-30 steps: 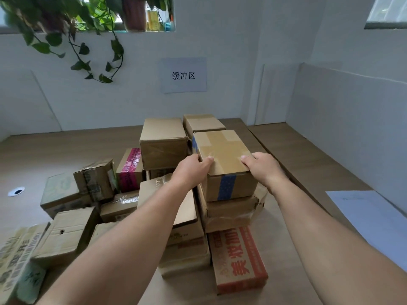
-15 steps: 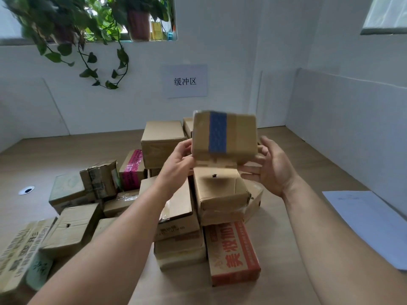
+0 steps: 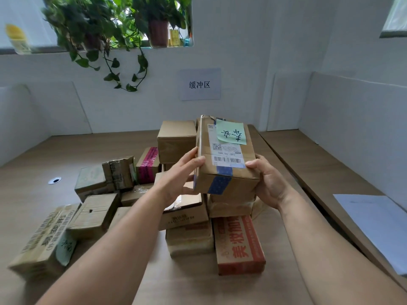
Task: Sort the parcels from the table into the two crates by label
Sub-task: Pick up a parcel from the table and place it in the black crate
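Note:
I hold a brown cardboard parcel (image 3: 224, 155) above the pile, its labelled face turned up towards me. It bears a white shipping label with barcode, a green sticky note with handwriting and a strip of blue tape. My left hand (image 3: 184, 175) grips its left side, thumb on top. My right hand (image 3: 267, 183) grips its right side and underside. Under it lies a heap of several cardboard parcels (image 3: 187, 216) on the wooden table (image 3: 33, 172). No crate is in view.
A red-printed box (image 3: 239, 243) lies at the front of the heap, a pink-taped one (image 3: 147, 165) behind. White paper (image 3: 374, 223) lies on a second table at the right. White partition walls surround the tables; a paper sign (image 3: 200, 84) and hanging plants (image 3: 105, 29) are on the back wall.
Both hands lifted the blue-taped parcel off the top of the pile and turned it over, so its labelled face with the green note now shows.

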Motion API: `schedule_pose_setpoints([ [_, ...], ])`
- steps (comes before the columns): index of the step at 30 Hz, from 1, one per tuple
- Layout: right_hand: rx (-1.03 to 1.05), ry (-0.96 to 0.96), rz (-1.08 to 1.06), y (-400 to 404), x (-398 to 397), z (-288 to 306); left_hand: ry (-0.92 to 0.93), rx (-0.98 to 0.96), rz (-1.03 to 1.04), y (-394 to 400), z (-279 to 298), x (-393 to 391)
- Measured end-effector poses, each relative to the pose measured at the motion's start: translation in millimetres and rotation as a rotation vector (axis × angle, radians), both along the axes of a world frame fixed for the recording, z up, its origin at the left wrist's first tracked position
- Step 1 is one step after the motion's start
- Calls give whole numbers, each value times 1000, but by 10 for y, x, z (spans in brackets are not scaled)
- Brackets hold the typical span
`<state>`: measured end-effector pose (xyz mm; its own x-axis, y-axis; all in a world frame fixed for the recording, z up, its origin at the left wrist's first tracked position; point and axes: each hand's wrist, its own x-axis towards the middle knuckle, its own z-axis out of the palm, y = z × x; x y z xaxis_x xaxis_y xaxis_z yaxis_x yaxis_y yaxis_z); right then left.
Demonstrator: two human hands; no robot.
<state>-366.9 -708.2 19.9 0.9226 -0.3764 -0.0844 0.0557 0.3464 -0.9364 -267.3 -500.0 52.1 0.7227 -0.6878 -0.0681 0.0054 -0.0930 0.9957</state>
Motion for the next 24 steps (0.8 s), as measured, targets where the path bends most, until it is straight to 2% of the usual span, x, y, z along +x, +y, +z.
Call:
schedule_pose_setpoints([
  [8, -88, 11, 289, 205, 16, -105, -9, -65, 160, 367, -253, -61],
  [15, -137, 47, 303, 603, 173, -197, -30, -41, 240, 862, -375, -121],
  [19, -165, 73, 353, 926, 300, -239, -117, 60, 287, 1323, -406, -157],
  [24, -150, 96, 410, 1490, 446, -304, -185, 130, 441, 2055, -504, -208],
])
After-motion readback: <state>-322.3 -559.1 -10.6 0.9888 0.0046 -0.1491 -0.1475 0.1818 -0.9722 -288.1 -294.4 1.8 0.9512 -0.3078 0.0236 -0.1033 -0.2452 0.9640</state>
